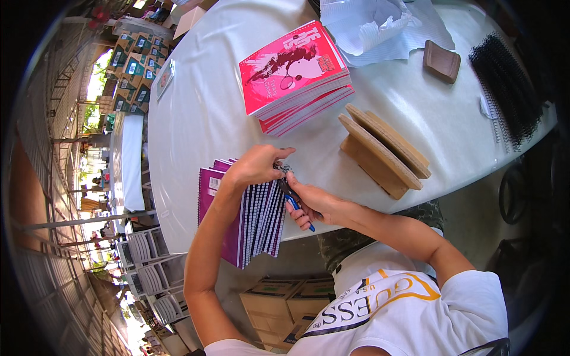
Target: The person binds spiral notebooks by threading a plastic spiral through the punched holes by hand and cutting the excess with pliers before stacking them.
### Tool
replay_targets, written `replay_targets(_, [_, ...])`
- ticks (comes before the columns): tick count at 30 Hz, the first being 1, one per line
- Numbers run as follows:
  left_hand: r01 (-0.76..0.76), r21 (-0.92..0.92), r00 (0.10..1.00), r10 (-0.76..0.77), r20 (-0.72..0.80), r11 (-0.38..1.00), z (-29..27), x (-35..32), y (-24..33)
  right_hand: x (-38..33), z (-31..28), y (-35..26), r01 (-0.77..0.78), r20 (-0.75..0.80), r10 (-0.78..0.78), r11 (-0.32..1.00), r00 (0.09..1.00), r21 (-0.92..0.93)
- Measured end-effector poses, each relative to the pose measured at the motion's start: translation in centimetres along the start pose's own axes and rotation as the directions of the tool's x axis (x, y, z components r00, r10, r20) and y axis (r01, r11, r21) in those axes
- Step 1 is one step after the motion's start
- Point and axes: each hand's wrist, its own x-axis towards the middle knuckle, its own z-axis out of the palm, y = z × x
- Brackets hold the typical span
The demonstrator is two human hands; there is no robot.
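Observation:
Several purple-covered spiral notebooks lie fanned out at the table's near edge, their bindings showing in overlapping rows. My right hand is closed around pliers with blue-and-black handles, whose jaws point up toward my other hand. At the far end of the bindings, my left hand bends over the pliers' jaws. Its index finger reaches out to the right, while the other fingers curl down. Whatever they pinch there is too small and partly covered to make out.
A stack of pink notebooks stands beyond my hands. To the right are a cardboard stand, a brown curved block and a pile of black binding coils. Crumpled white paper lies at the far side. Cartons sit below the table edge.

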Motion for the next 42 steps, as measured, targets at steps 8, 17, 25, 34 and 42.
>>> replay_targets(8, [-0.003, -0.057, 1.000, 0.002, -0.017, 0.998, 0.8, 0.7, -0.4, -1.7, 1.7, 0.0, -0.013, -0.220, -0.006, 0.996, 0.975, -0.088])
replay_targets(17, [-0.004, -0.041, 0.999, 0.002, -0.050, 0.999, 0.7, 1.1, -0.1, 2.4, -4.1, 0.5, -0.177, 0.297, 0.119, 0.968, 0.947, 0.176])
replay_targets(25, [0.037, -0.085, 0.996, -0.044, -0.078, 0.996, 1.1, 1.2, -0.9, -0.9, -0.5, -0.4, -0.107, -0.122, 0.108, 0.994, 0.987, 0.012])
replay_targets(34, [-0.090, 0.124, 0.968, 0.116, -0.221, 0.988, 2.4, 0.8, 0.2, -0.1, -0.4, -0.7, -0.131, -0.085, 0.144, 0.981, 0.986, 0.142])
replay_targets(42, [-0.115, 0.167, 0.948, 0.159, -0.277, 0.979, 4.0, 0.6, 0.4, -0.9, 0.4, -0.9, -0.129, -0.137, 0.143, 0.986, 0.980, 0.107])
